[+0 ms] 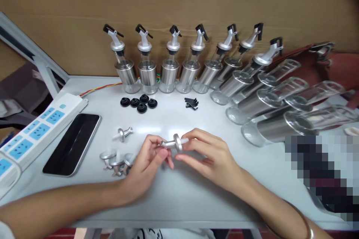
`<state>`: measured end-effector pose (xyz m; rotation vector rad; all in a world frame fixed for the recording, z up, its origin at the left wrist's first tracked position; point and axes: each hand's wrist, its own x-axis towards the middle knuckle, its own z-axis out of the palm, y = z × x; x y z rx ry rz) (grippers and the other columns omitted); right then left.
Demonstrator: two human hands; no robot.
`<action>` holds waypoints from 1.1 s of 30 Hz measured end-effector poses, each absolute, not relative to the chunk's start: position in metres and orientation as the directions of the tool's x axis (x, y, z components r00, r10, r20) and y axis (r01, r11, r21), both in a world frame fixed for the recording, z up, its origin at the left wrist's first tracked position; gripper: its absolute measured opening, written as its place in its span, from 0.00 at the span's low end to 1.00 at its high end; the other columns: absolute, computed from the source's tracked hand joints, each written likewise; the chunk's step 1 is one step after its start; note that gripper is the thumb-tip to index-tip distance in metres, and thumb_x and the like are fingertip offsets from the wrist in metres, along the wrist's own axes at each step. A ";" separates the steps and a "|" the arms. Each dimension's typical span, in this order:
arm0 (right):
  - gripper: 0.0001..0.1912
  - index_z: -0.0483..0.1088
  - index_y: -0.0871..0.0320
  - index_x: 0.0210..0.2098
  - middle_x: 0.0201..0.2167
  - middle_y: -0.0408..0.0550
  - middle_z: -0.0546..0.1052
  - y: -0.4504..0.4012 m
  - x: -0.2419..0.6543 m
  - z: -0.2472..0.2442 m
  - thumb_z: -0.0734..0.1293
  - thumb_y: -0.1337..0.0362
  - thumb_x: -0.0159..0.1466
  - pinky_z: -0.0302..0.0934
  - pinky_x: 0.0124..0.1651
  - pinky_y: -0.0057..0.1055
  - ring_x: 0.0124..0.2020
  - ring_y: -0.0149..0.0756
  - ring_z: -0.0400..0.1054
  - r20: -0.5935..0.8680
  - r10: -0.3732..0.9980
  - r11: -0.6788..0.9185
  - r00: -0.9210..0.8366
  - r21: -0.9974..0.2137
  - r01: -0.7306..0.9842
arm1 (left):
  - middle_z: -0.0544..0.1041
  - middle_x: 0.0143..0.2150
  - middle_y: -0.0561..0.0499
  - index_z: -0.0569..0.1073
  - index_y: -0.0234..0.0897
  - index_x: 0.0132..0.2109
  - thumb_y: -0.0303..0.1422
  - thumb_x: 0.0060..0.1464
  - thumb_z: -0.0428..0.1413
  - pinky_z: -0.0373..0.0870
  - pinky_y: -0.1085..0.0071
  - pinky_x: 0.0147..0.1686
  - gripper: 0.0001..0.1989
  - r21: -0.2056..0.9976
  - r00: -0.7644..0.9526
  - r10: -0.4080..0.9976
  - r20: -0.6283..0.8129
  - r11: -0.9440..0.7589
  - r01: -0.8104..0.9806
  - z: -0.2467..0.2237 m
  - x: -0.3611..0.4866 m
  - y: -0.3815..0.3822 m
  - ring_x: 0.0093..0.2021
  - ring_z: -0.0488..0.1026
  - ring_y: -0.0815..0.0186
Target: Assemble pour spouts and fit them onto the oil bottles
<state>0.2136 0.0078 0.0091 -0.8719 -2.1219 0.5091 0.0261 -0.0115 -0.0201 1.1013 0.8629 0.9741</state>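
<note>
A silver pourer spout (177,143) with a round collar and a whitish tube is held level over the table. My left hand (154,157) pinches its narrow metal end between thumb and fingers. At the whitish tube end, my right hand (206,151) has its fingers on the tube, with the thumb just below the collar. Another silver spout (121,134) lies to the left, and several more (117,163) are grouped beside my left wrist. Farther back are several black rubber stoppers (141,108) and a small pile of black levers (191,103).
Several glass-and-steel bottles with pourers (169,73) line the back. Bottles without pourers (269,99) stand at the right. A black phone (72,145) and a white power strip (39,130) lie left. Red and yellow wires run behind; a brown bag (311,54) is back right.
</note>
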 end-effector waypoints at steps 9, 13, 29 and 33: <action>0.06 0.71 0.59 0.38 0.31 0.48 0.77 0.012 0.228 0.018 0.62 0.70 0.67 0.66 0.35 0.28 0.32 0.32 0.72 0.416 0.796 0.588 -0.439 -0.701 0.402 | 0.72 0.31 0.53 0.63 0.39 0.43 0.48 0.64 0.47 0.65 0.68 0.39 0.16 0.976 0.407 0.902 -0.146 0.198 -0.090 -0.018 0.023 -0.014 0.34 0.69 0.67; 0.07 0.75 0.58 0.38 0.35 0.49 0.77 0.012 0.226 0.016 0.64 0.68 0.66 0.67 0.40 0.28 0.36 0.33 0.72 0.362 0.748 0.608 -0.556 -0.709 0.356 | 0.69 0.35 0.53 0.63 0.39 0.42 0.48 0.64 0.47 0.65 0.69 0.37 0.15 0.982 0.408 0.900 -0.153 0.186 -0.042 -0.020 0.022 -0.012 0.34 0.67 0.67; 0.05 0.76 0.59 0.36 0.31 0.49 0.78 0.010 0.223 0.010 0.68 0.65 0.64 0.68 0.36 0.25 0.32 0.30 0.74 0.384 0.721 0.616 -0.576 -0.737 0.279 | 0.67 0.42 0.52 0.59 0.42 0.43 0.44 0.61 0.54 0.69 0.72 0.34 0.14 0.973 0.350 0.933 -0.083 0.152 -0.175 -0.023 0.025 -0.012 0.33 0.70 0.71; 0.04 0.75 0.60 0.33 0.29 0.48 0.77 0.011 0.223 0.007 0.69 0.65 0.63 0.67 0.33 0.25 0.29 0.29 0.72 0.418 0.753 0.611 -0.509 -0.732 0.303 | 0.65 0.49 0.51 0.65 0.47 0.49 0.32 0.57 0.60 0.68 0.69 0.45 0.15 0.992 0.460 0.884 0.081 -0.025 -0.127 -0.026 0.022 -0.013 0.47 0.68 0.65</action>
